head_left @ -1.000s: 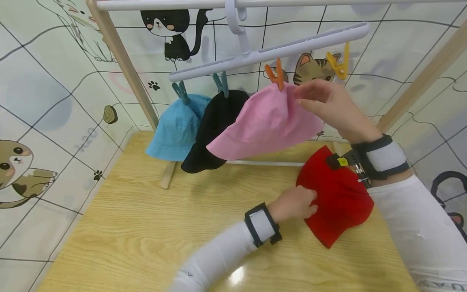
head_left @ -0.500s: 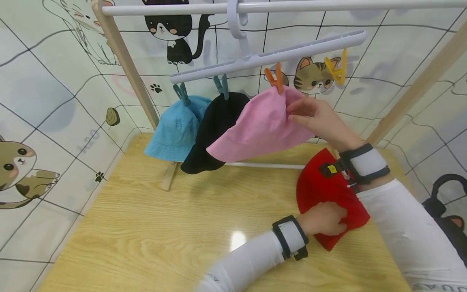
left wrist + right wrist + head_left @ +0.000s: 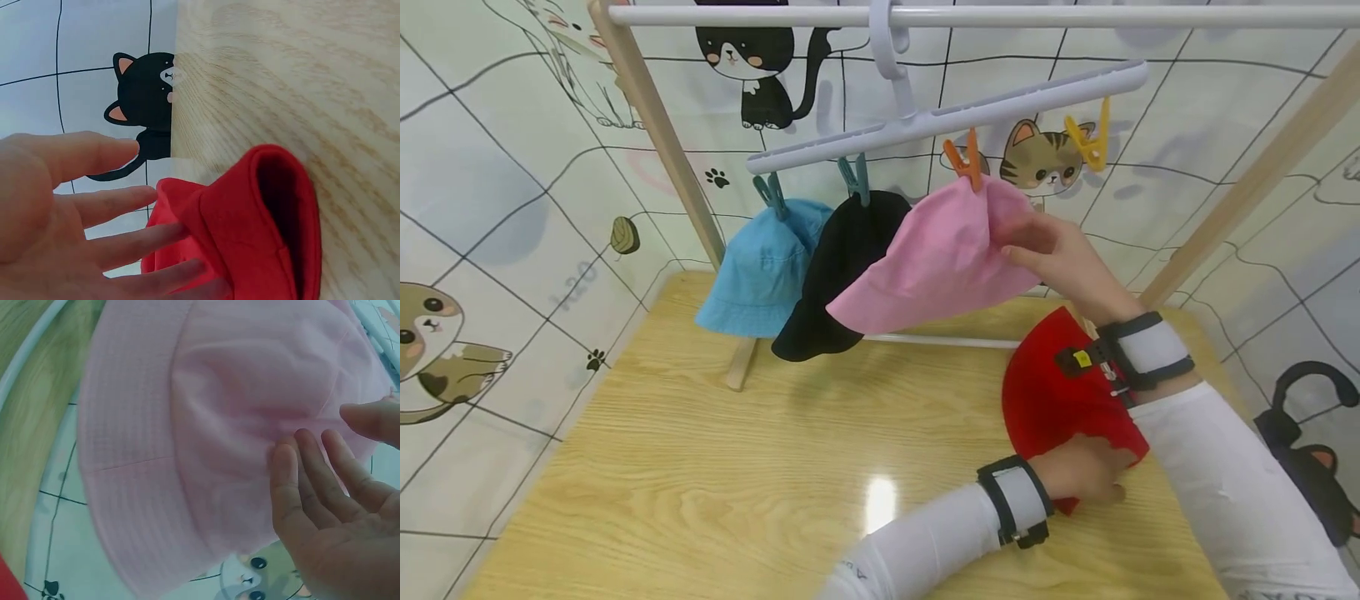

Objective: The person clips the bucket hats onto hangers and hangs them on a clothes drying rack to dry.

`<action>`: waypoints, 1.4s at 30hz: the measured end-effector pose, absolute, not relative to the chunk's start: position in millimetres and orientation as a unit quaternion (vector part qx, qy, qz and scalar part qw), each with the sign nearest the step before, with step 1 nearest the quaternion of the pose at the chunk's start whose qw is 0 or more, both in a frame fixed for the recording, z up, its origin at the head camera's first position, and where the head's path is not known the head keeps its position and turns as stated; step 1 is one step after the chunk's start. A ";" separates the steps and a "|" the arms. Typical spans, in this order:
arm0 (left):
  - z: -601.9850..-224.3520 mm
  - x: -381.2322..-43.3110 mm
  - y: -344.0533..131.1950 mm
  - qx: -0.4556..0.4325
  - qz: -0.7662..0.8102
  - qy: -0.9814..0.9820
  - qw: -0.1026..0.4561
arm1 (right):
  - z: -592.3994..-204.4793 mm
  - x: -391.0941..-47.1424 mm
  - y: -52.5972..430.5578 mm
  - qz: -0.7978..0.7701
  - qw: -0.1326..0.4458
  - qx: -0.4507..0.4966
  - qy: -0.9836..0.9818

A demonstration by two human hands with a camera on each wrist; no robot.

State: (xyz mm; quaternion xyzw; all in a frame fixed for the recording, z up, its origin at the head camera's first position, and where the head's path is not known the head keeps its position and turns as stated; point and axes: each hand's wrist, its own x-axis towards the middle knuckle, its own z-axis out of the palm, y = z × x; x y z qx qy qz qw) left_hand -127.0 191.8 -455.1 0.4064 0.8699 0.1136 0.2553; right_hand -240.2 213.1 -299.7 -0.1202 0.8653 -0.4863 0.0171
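Observation:
A pink bucket hat (image 3: pixel 936 262) hangs from the tilted white hanger (image 3: pixel 947 122) by an orange clothespin (image 3: pixel 972 162). My right hand (image 3: pixel 1060 258) touches the right side of its crown; in the right wrist view the fingers (image 3: pixel 322 478) lie against the cloth, with the thumb held apart. A red bucket hat (image 3: pixel 1045 392) lies on the table's right side, partly covered by both arms. Over its near edge is my left hand (image 3: pixel 1082 468). The left wrist view has those fingers (image 3: pixel 134 244) spread and nearly straight against the red hat, whose brim (image 3: pixel 284 206) gapes.
Left of the pink hat hang a black hat (image 3: pixel 850 267) and a blue hat (image 3: pixel 767 267), on teal clothespins (image 3: pixel 854 179). A yellow clothespin (image 3: pixel 1093 143) hangs at the hanger's right end. A white rail (image 3: pixel 1075 17) on wooden posts (image 3: pixel 658 133) stands over the wooden table (image 3: pixel 700 467).
My left hand has moved right and nearer across the red hat, and its fingers have spread. My right hand has come lower and left against the pink hat.

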 end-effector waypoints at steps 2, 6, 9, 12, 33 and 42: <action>-456.3 -127.2 190.0 0.418 0.102 0.871 0.237 | -303.8 -239.9 216.4 -0.491 0.012 -0.115 0.864; -459.0 -126.6 185.6 0.433 0.093 0.875 0.196 | -312.2 -240.5 225.1 -0.491 -0.003 -0.110 0.864; -460.2 -124.8 181.8 0.414 0.100 0.885 0.187 | -317.2 -241.7 232.6 -0.485 -0.008 -0.107 0.868; -459.3 -121.9 178.1 0.394 0.105 0.893 0.190 | -320.1 -242.6 241.4 -0.472 -0.003 -0.100 0.876; -475.0 -117.1 159.7 0.296 0.016 0.949 0.107 | -257.6 -242.4 274.5 -0.585 -0.051 -0.142 0.797; -479.8 -119.4 160.1 0.283 -0.020 0.954 0.101 | -229.7 -244.1 264.7 -0.529 -0.061 -0.125 0.837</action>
